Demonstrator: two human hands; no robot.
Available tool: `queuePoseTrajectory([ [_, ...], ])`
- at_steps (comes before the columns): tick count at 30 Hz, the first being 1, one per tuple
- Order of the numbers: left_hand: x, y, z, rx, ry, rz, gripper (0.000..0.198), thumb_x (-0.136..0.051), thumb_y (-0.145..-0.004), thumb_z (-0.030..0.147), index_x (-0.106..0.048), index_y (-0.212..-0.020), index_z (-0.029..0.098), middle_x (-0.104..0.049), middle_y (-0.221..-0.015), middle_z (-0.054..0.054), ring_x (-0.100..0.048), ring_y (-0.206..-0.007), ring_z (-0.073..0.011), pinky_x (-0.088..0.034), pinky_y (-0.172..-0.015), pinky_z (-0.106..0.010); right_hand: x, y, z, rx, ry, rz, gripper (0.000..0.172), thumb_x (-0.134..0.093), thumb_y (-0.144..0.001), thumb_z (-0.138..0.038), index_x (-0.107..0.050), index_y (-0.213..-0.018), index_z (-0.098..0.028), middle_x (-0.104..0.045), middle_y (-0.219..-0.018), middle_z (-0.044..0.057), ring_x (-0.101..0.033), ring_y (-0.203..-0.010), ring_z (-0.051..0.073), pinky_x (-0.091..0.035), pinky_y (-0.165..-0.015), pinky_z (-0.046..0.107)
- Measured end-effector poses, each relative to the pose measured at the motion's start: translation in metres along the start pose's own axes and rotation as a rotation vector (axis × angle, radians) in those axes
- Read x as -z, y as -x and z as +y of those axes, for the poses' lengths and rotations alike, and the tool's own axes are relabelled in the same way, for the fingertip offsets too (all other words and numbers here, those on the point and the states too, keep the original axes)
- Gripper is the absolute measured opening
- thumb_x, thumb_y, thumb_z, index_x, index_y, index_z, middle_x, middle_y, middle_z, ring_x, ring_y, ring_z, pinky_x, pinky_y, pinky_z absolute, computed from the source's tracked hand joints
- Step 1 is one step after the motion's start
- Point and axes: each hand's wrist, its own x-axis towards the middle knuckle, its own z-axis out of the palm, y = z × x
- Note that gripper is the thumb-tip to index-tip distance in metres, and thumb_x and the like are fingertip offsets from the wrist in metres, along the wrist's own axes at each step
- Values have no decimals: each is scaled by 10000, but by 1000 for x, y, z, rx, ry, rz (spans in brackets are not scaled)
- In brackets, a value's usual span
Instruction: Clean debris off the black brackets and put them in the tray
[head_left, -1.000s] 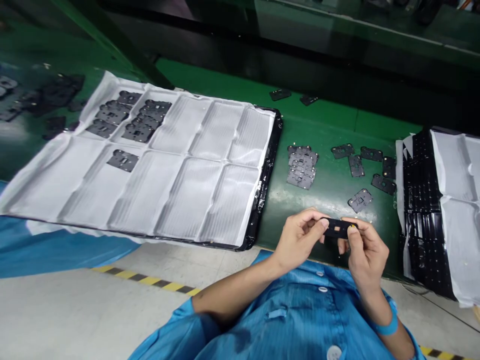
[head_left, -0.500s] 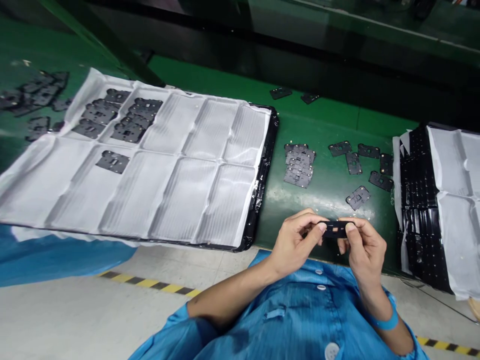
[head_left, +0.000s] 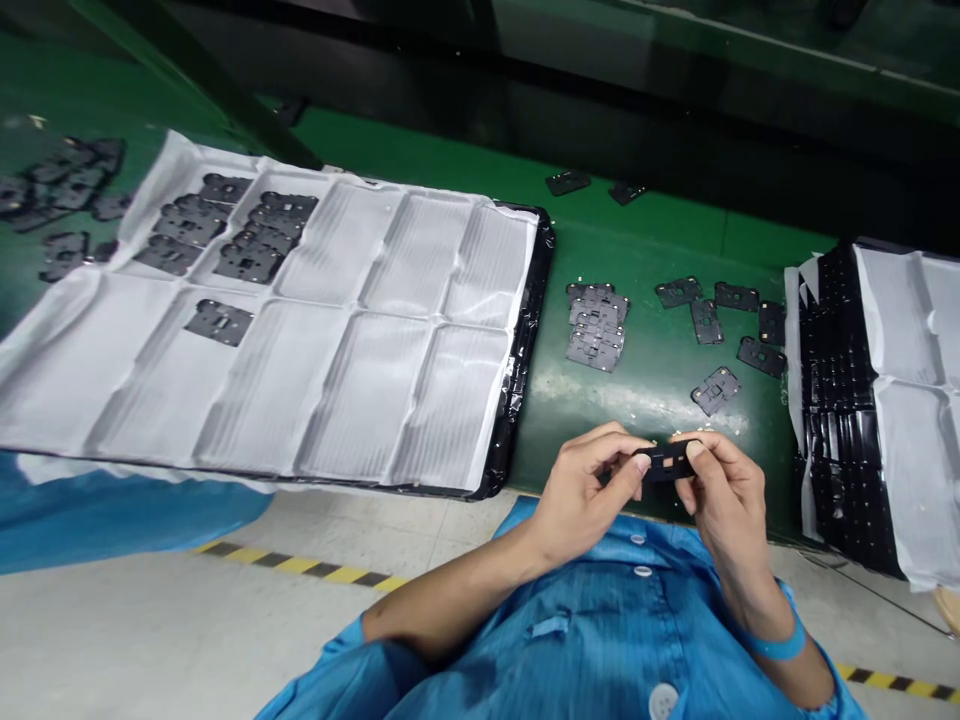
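Between my two hands is a small black plastic part [head_left: 667, 461] with cut-outs, held above the front edge of the green table. My left hand [head_left: 592, 480] pinches its left end between thumb and fingers. My right hand [head_left: 724, 485] grips the other end, thumb on top. Just beyond them lies a single black plate [head_left: 715, 390] with small slots. An overlapping pile of similar plates [head_left: 597, 327] sits further left, and several loose plates [head_left: 705, 321] are scattered at the right.
At the left, a large tray lined with white sheet [head_left: 292, 390] has several black plates in its far-left compartments. A stack of black trays [head_left: 840, 400] with white liners stands at right. More parts [head_left: 67, 180] lie far left; two plates [head_left: 568, 182] lie at the back.
The black part has tilted slightly, its right end now higher. Both hands have shifted a little to the left and keep their hold.
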Motion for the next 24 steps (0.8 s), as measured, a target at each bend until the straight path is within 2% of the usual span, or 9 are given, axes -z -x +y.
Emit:
queuePoseTrajectory([
  [4,-1,-2,2,101,99,22,359,-728,-990,494,-769,-964,139,-630,-748,-9,-607,-587,-100,-443,-546,-217,2,-1,-4,-43,-46,-79,322,-698,-1037,-490,-762,-1060,-175,-541,-570,-65,-457,-436,84,-356,-456,208],
  [9,3,-7,8,262,191,-25,465,-781,-919,589,-746,-990,130,-626,-607,21,-504,-490,-73,-391,-493,-197,6,5,-7,-53,-53,-122,305,-703,-1054,-458,-748,-1193,-190,-589,-626,-50,-498,-481,92,-387,-486,210],
  [24,9,-10,7,350,382,-77,412,-814,-868,533,-725,-946,138,-650,-589,18,-497,-465,-62,-383,-487,-195,2,13,-15,-50,3,-77,261,-695,-1065,-425,-774,-1180,-205,-585,-572,-49,-527,-464,93,-424,-478,190],
])
